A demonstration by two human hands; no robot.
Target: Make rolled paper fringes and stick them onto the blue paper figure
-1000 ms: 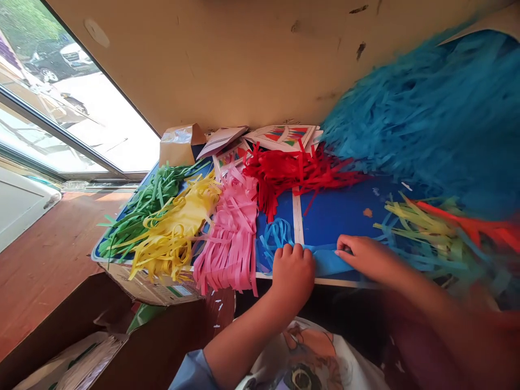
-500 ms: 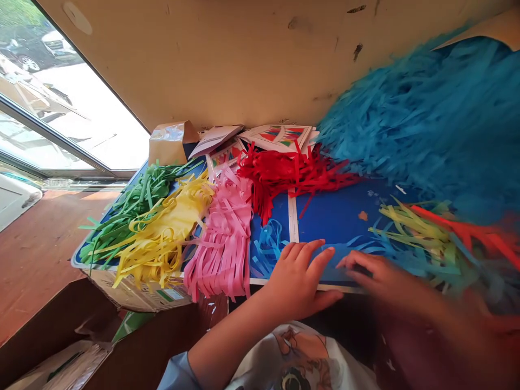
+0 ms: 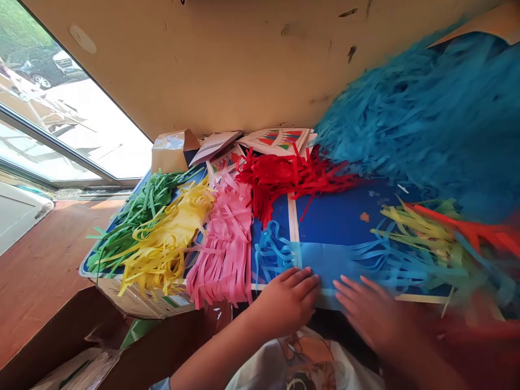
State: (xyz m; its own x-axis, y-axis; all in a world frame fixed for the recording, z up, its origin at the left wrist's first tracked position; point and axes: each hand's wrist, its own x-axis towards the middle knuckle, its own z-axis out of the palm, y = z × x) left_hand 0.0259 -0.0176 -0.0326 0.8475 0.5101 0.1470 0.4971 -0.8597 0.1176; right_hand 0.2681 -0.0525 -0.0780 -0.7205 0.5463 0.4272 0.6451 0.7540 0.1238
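1. Reference: dial centred on the light-blue fringed sheet (image 3: 325, 259), with 12 o'clock toward the wall (image 3: 227, 70). The sheet lies at the near edge of the blue tabletop (image 3: 337, 219), its plain band between fringes at 9 and 3 o'clock.
2. Left hand (image 3: 286, 298): at 7 o'clock, fingers pressed together over the sheet's near edge. The thumb is not clear; whether it pinches the sheet cannot be told.
3. Right hand (image 3: 368, 306): at 5 o'clock, fingers slightly spread, tips by the near edge. Blur hides whether they touch.
4. To lay the sheet flat, flat fingers on the plain band should work better than pulling the strips; thin strips probably tangle or tear.
5. Keep the 9 o'clock loops off the pink fringe (image 3: 223, 244), and the 3 o'clock strips apart from the yellow-green strips (image 3: 422, 225) they overlap.
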